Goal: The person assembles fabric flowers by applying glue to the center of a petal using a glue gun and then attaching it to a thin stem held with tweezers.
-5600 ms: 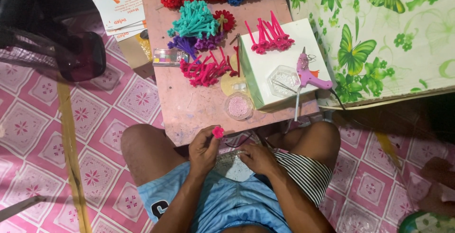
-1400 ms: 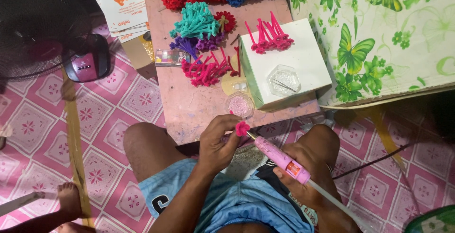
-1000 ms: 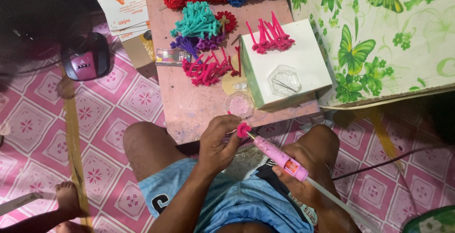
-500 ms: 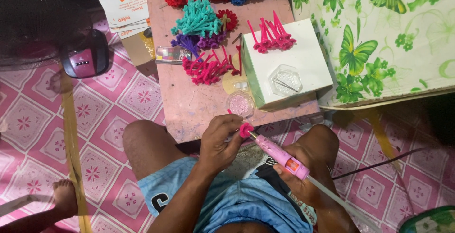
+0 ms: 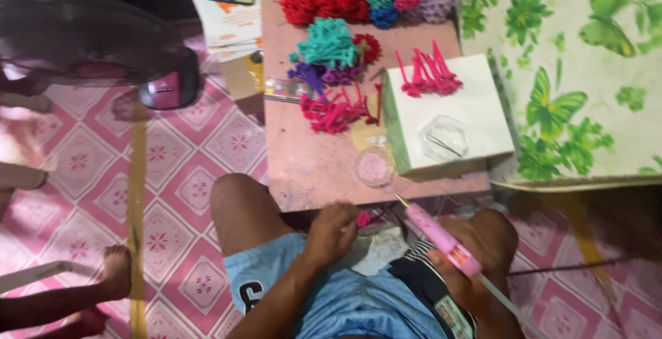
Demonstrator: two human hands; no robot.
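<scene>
Below the counter (image 5: 310,173) edge, the left hand (image 5: 332,232) pinches a small pink piece (image 5: 363,219); the right hand (image 5: 460,278) grips a pink glue gun (image 5: 441,237).

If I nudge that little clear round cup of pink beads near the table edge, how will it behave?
The clear cup looks small and thin-walled, so it is probably light and would slide readily on the pink table. It stands close to the near edge, so a push toward the left hand may drop it. It looks open-topped, so its contents could spill.
</scene>
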